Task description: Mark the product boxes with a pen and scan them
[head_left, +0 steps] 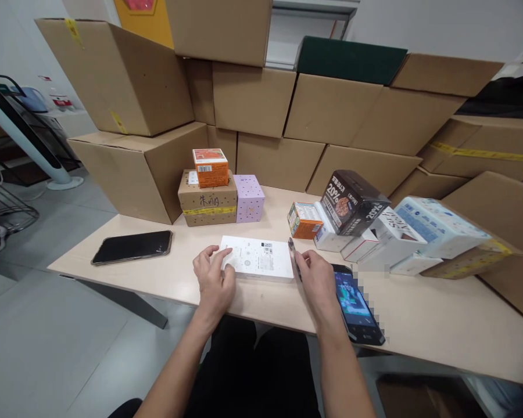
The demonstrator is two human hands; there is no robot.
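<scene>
A flat white box (261, 258) with small grey print and a label lies on the table in front of me. My left hand (213, 276) rests on its left end, fingers bent over the top and thumb at the near edge, holding it. At the right end of the box, my right hand (317, 278) is closed around a slim dark tool (292, 251) that looks like a utility knife. Its tip stands beside the box's right edge; whether it touches the box I cannot tell. Part of the tool is hidden by my fingers.
A black phone (133, 247) lies on the left of the table (261, 302). A lit handheld device (357, 305) lies by my right forearm. Behind stand an orange box (211, 168), a purple box (250, 198), a dark brown box (351, 202) and stacked cardboard cartons (261, 159).
</scene>
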